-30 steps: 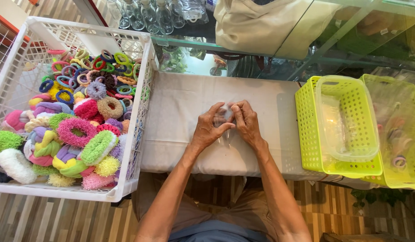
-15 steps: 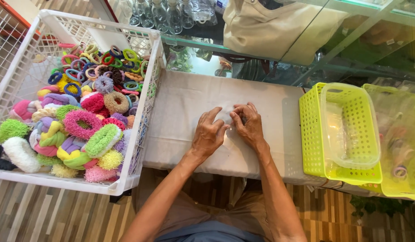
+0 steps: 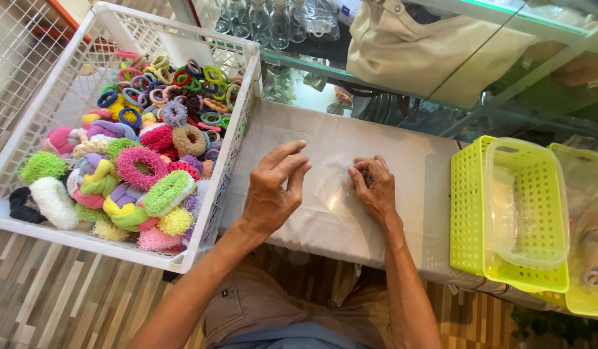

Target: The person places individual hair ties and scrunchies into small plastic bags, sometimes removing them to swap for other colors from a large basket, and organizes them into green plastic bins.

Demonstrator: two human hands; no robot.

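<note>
Cloth-covered bench [image 3: 402, 161], white, over striped wood floor; glass shelf with bottles [image 3: 260, 16] and a beige bag [image 3: 428, 52] behind.

Clear plastic bag [image 3: 334, 187]: flat on the cloth between the hands, faint and hard to make out.

Left hand [image 3: 273, 190]: earlier joined with the right, now drawn apart, fingers loose, grasping nothing.

Right hand [image 3: 375, 190]: fingertips curled, pinching the bag's edge.

White crate [image 3: 247, 97]: left, filled with coloured hair ties [image 3: 144, 168].

Yellow-green baskets [image 3: 470, 213]: right, partly cut off.

Position: one camera on the person's head.
Direction: it looks steeply down at the tabletop [image 3: 402, 161] and lap.
Distance: close, at arm's length.
</note>
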